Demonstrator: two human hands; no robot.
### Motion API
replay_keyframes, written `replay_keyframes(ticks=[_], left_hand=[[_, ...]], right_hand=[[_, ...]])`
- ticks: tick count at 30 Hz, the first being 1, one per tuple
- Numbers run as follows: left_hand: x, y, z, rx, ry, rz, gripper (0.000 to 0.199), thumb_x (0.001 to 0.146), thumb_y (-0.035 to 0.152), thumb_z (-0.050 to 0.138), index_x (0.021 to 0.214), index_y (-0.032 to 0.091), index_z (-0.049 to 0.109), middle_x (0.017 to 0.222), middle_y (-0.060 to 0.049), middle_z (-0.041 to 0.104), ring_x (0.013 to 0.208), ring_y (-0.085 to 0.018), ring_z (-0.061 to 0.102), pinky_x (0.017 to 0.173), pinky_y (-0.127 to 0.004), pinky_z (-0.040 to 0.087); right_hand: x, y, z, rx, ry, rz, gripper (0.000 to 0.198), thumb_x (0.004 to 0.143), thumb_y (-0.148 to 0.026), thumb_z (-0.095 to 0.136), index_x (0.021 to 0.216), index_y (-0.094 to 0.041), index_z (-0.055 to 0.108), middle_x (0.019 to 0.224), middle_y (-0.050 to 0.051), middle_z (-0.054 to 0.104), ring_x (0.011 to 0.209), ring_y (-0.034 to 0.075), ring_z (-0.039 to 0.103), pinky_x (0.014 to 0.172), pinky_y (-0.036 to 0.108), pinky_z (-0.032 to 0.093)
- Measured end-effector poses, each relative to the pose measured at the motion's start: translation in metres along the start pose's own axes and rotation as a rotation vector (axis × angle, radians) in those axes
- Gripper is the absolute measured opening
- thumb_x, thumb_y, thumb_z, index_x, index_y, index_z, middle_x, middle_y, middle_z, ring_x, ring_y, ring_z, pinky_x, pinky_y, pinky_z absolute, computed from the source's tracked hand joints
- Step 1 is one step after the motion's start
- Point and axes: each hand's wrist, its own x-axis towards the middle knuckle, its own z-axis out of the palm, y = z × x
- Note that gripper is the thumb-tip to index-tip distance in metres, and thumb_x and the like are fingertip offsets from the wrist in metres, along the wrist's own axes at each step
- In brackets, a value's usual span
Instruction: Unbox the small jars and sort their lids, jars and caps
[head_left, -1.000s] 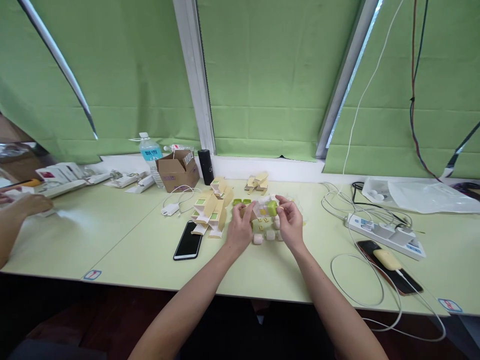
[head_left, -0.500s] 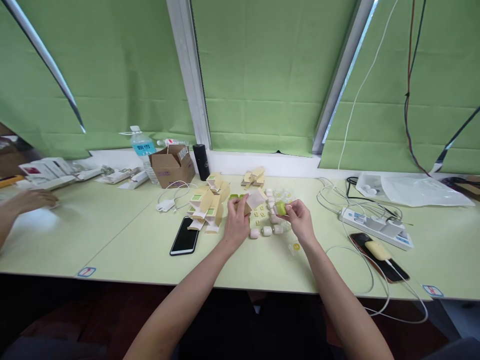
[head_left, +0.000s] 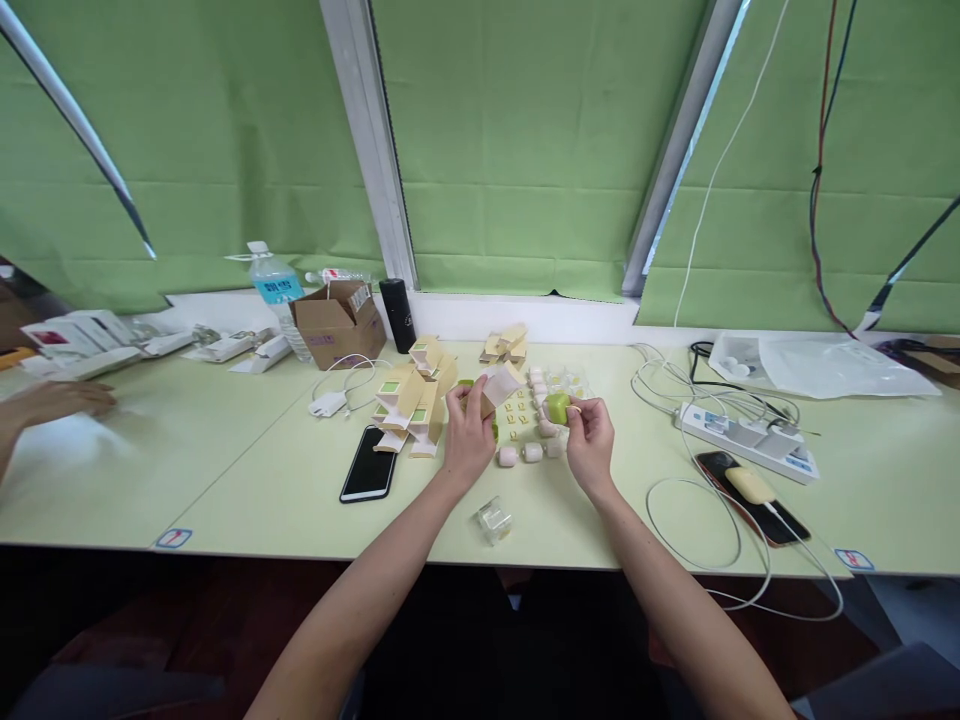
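Observation:
My left hand (head_left: 470, 432) is closed around a small paper carton (head_left: 501, 384) with its pale flap side facing up and right. Between the fingertips of my right hand (head_left: 590, 440) is a small green rounded piece (head_left: 557, 408), apart from the carton. Small yellow pieces (head_left: 517, 408) lie in rows between my hands. White-pink cylinders (head_left: 532, 453) line up beside and in front of them. Some green pieces sit partly hidden behind my left hand. A clear plastic container (head_left: 494, 521) lies near the table's front edge.
Folded cartons (head_left: 409, 400) stand left of my hands, beside a black phone (head_left: 369, 465). More cartons (head_left: 506, 344) lie behind. A cardboard box (head_left: 337, 335) and black cylinder (head_left: 398, 316) stand at the back. Right are a power strip (head_left: 742, 442) and cables. Another person's hand (head_left: 64, 402) rests far left.
A clear container now lies near the front edge; the clear piece by my right wrist is gone from there. The view has shifted slightly. Both hands keep their holds.

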Motion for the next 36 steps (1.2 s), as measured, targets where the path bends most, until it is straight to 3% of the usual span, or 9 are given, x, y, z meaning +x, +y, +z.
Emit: replay_keyframes(ticks=[3, 6, 10, 14, 17, 20, 26, 31, 36], left_hand=[[0.001, -0.001, -0.001, -0.008, 0.032, -0.009, 0.065, 0.091, 0.013, 0.053, 0.153, 0.026, 0.036, 0.128, -0.014, 0.039, 0.121, -0.028, 0.053, 0.097, -0.047, 0.056], [0.003, -0.003, -0.002, -0.023, 0.041, -0.026, 0.066, 0.091, 0.015, 0.054, 0.154, 0.025, 0.035, 0.128, -0.014, 0.040, 0.123, -0.028, 0.053, 0.098, -0.047, 0.056], [0.004, -0.004, -0.001, -0.033, 0.038, -0.026, 0.066, 0.091, 0.015, 0.054, 0.154, 0.026, 0.036, 0.128, -0.013, 0.040, 0.123, -0.028, 0.053, 0.099, -0.048, 0.055], [0.004, -0.005, -0.001, -0.039, 0.045, -0.013, 0.065, 0.092, 0.016, 0.054, 0.154, 0.026, 0.036, 0.127, -0.013, 0.041, 0.122, -0.028, 0.053, 0.100, -0.049, 0.054], [0.004, -0.005, -0.001, -0.042, 0.046, -0.019, 0.065, 0.092, 0.016, 0.054, 0.153, 0.026, 0.037, 0.127, -0.013, 0.040, 0.122, -0.028, 0.053, 0.101, -0.049, 0.053], [0.004, -0.005, -0.001, -0.041, 0.043, -0.019, 0.064, 0.092, 0.016, 0.054, 0.153, 0.026, 0.037, 0.127, -0.013, 0.041, 0.122, -0.028, 0.053, 0.102, -0.049, 0.053], [0.004, -0.006, -0.001, -0.041, 0.044, -0.004, 0.064, 0.092, 0.016, 0.054, 0.153, 0.027, 0.036, 0.127, -0.013, 0.040, 0.122, -0.028, 0.052, 0.102, -0.049, 0.053], [0.003, -0.007, -0.001, -0.054, 0.044, -0.008, 0.064, 0.092, 0.016, 0.053, 0.153, 0.027, 0.036, 0.126, -0.013, 0.040, 0.122, -0.028, 0.052, 0.101, -0.048, 0.054], [0.004, -0.006, 0.000, -0.051, 0.048, 0.000, 0.063, 0.093, 0.016, 0.053, 0.153, 0.026, 0.036, 0.126, -0.013, 0.040, 0.121, -0.028, 0.052, 0.103, -0.049, 0.052]], right_hand=[[-0.005, -0.010, -0.009, -0.058, -0.159, 0.005, 0.020, 0.096, -0.042, 0.054, 0.088, -0.024, 0.051, 0.093, 0.005, 0.069, 0.083, 0.020, 0.064, 0.074, 0.033, 0.050], [-0.013, -0.021, -0.020, -0.287, -0.455, 0.013, 0.012, 0.095, -0.032, 0.053, 0.085, -0.024, 0.051, 0.076, 0.000, 0.065, 0.068, 0.018, 0.059, 0.066, 0.030, 0.044], [-0.024, -0.026, -0.027, -0.505, -0.714, 0.019, 0.009, 0.094, -0.023, 0.050, 0.086, -0.024, 0.052, 0.078, 0.000, 0.066, 0.067, 0.018, 0.058, 0.064, 0.029, 0.039], [-0.028, -0.021, -0.026, -0.473, -0.730, 0.082, 0.009, 0.095, -0.023, 0.050, 0.087, -0.024, 0.053, 0.083, 0.001, 0.069, 0.069, 0.017, 0.060, 0.065, 0.029, 0.042], [-0.031, -0.018, -0.024, -0.466, -0.738, 0.054, 0.009, 0.096, -0.022, 0.051, 0.088, -0.024, 0.053, 0.086, 0.001, 0.069, 0.073, 0.018, 0.063, 0.067, 0.029, 0.045], [-0.042, -0.015, -0.021, -0.534, -0.754, -0.106, 0.011, 0.096, -0.017, 0.050, 0.088, -0.023, 0.054, 0.090, 0.003, 0.070, 0.078, 0.019, 0.065, 0.069, 0.030, 0.047], [-0.067, -0.008, -0.014, -0.683, -0.676, -0.553, 0.019, 0.095, -0.007, 0.045, 0.090, -0.022, 0.055, 0.112, 0.012, 0.073, 0.095, 0.024, 0.069, 0.072, 0.034, 0.053], [-0.068, -0.011, -0.018, -0.707, -0.660, -0.599, 0.019, 0.090, -0.010, 0.055, 0.105, -0.021, 0.058, 0.126, 0.013, 0.070, 0.117, 0.029, 0.065, 0.084, 0.041, 0.056], [-0.073, -0.031, -0.017, -0.640, -0.678, -0.653, 0.033, 0.089, -0.022, 0.064, 0.121, -0.019, 0.057, 0.139, 0.015, 0.062, 0.131, 0.035, 0.051, 0.103, 0.052, 0.046]])
